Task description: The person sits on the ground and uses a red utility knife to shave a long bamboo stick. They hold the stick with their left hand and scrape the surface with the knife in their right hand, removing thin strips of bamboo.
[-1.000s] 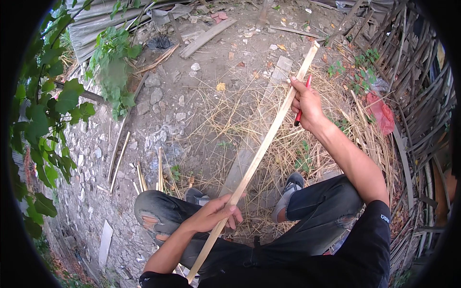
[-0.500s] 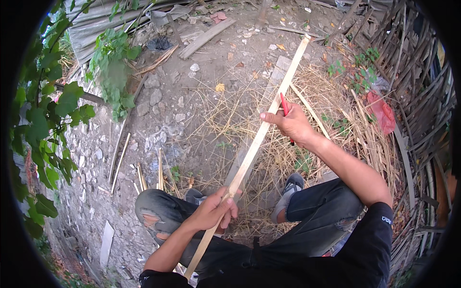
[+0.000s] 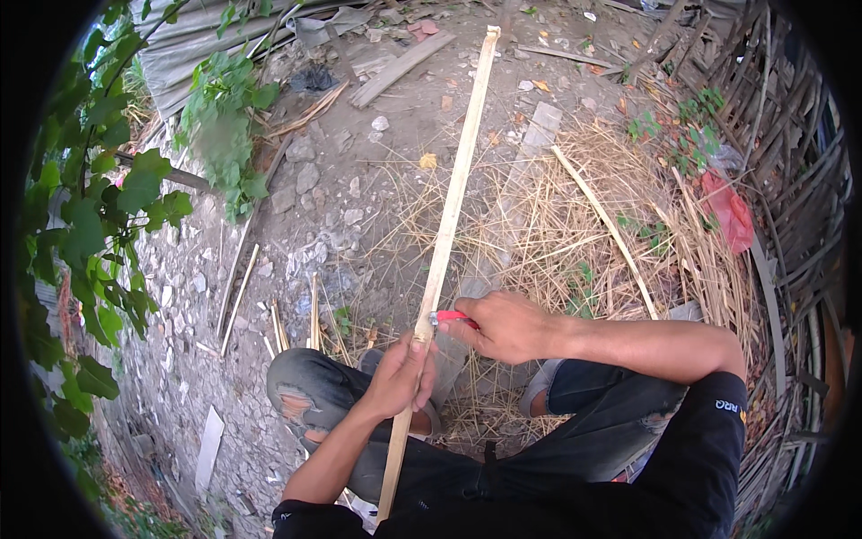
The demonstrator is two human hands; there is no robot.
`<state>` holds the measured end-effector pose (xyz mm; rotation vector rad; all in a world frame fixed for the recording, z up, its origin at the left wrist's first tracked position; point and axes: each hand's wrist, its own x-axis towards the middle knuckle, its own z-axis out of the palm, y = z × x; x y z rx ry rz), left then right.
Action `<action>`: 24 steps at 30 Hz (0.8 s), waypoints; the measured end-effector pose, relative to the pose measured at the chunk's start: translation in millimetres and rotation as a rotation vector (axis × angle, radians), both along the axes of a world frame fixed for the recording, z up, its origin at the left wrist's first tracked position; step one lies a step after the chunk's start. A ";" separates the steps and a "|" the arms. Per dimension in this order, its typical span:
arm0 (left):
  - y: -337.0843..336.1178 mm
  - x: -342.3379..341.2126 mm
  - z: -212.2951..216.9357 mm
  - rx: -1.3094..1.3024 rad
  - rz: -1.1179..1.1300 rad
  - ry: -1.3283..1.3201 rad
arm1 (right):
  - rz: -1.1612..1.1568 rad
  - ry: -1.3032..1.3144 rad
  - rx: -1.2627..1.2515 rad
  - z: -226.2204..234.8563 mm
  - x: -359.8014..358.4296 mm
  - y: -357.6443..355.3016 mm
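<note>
A long pale bamboo strip (image 3: pixel 461 171) runs from near my lap up and away over the ground, its far end in the air. My left hand (image 3: pixel 398 377) is closed round its lower part, thumb on top. My right hand (image 3: pixel 510 325) grips a red-handled knife (image 3: pixel 456 316) just above the left hand. The knife's metal end meets the strip near a joint; the blade's edge is too small to make out. Both forearms come in over my bent knees in torn dark jeans (image 3: pixel 314 386).
Dry straw and slivers (image 3: pixel 593 198) cover the ground ahead right, with a loose strip (image 3: pixel 606 225) across them. A flat board (image 3: pixel 539 135) lies beneath. Leafy vines (image 3: pixel 81 234) hang at left. A stick fence (image 3: pixel 799 180) and a red plastic scrap (image 3: pixel 727 211) are at right.
My right hand has come down the strip toward my left hand, bringing the knife's metal end onto it. The strip's far end has swung left and my left hand has shifted slightly up.
</note>
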<state>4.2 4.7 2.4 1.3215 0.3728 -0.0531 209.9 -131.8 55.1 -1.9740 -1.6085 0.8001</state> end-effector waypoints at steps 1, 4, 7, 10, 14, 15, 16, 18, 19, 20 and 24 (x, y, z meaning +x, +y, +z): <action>-0.2 -0.1 1.0 0.004 -0.010 0.003 | 0.033 0.017 0.045 -3.1 -4.3 0.3; -1.2 -1.3 0.7 -0.029 -0.044 0.011 | 0.021 -0.019 0.079 -4.4 -10.3 1.2; -0.3 -7.7 -2.7 -0.146 -0.091 0.038 | -0.170 -0.034 -0.051 -6.0 18.6 16.6; -1.5 -19.8 -1.2 -0.222 -0.158 0.085 | -0.419 -0.036 -0.021 6.0 91.6 13.3; -1.1 -27.7 0.2 -0.199 -0.157 0.067 | -0.474 -0.068 0.108 9.9 107.1 -1.5; -1.7 -23.3 -1.3 -0.201 -0.162 0.049 | -0.403 -0.063 0.109 11.1 99.4 -7.5; 0.0 -18.7 -3.1 -0.170 -0.152 0.001 | -0.326 -0.055 0.117 10.9 84.6 -7.5; 3.7 -14.1 -8.9 -0.174 -0.134 -0.055 | -0.180 -0.071 0.138 10.9 49.3 -6.5; 5.8 -11.5 -8.6 -0.171 -0.133 -0.084 | -0.122 -0.100 0.150 13.5 31.4 -7.9; 4.9 -9.4 -6.0 -0.319 -0.112 -0.095 | -0.066 -0.091 0.085 15.8 16.7 -8.7; 2.7 -8.4 1.4 -0.542 -0.063 -0.044 | 0.052 -0.083 -0.078 21.0 -9.3 -0.4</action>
